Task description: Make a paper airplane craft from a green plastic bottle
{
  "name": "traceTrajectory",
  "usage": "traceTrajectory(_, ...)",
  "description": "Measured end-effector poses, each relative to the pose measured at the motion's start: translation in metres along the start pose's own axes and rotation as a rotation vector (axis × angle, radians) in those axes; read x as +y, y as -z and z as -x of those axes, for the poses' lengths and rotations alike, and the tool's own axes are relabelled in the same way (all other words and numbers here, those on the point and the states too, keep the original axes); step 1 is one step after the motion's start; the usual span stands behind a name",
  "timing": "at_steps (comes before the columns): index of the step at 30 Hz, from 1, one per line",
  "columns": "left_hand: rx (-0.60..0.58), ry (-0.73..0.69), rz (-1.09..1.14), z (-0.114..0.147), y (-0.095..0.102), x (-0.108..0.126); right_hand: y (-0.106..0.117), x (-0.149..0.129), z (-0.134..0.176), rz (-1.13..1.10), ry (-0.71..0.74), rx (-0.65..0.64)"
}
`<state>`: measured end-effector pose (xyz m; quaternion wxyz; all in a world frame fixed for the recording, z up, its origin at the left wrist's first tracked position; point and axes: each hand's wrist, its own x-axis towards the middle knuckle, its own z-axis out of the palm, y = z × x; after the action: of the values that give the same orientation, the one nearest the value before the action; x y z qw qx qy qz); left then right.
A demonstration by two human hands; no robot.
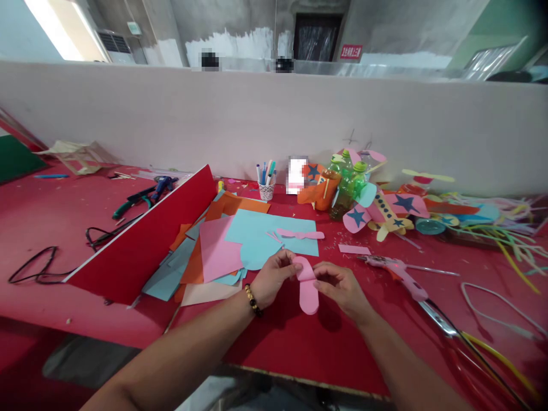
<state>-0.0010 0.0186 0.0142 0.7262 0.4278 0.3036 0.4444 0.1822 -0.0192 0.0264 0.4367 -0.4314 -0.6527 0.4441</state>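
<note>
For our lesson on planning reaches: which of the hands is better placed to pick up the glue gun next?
Probably the right hand: the glue gun lies nearer to it than to the left hand. Both hold the pink paper, so the right would first let go.

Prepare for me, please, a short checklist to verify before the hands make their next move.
1. Pink paper piece held by left hand and right hand: ok.
2. Glue gun apart from the right hand: ok, it lies beyond it.
3. Glue gun tip cool: cannot tell.
4. Loose pink strip lying on the blue sheet: ok.
5. Paper sheets neatly stacked: not ok, they overlap unevenly.
</note>
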Motion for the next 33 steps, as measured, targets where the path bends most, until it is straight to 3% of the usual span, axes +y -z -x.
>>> traceTrajectory(6,-0.029,-0.074,-0.123,0.001,0.000,-0.001,-0.008,0.009,-0.002,-0.033,-0.120,0.095)
traceTrajectory(10,-0.114,-0.120,-0.338,0.001,0.002,-0.005,-0.007,0.013,-0.003,-0.101,-0.136,0.130)
traceTrajectory(14,-0.115,-0.114,-0.429,-0.002,0.005,-0.011,-0.007,0.017,-0.004,-0.120,-0.129,0.140)
traceTrajectory(23,-0.081,-0.086,-0.380,-0.003,0.005,-0.013,-0.010,0.018,-0.003,-0.143,-0.141,0.139)
traceTrajectory(27,-0.064,-0.043,-0.252,-0.003,0.003,-0.010,-0.009,0.016,-0.004,-0.219,-0.155,0.129)
traceTrajectory(30,0.000,-0.032,-0.172,-0.004,0.003,-0.007,-0.007,0.016,-0.004,-0.288,-0.217,0.061)
traceTrajectory(33,0.066,-0.039,-0.164,-0.005,0.005,-0.005,-0.006,0.016,-0.004,-0.219,-0.280,-0.017)
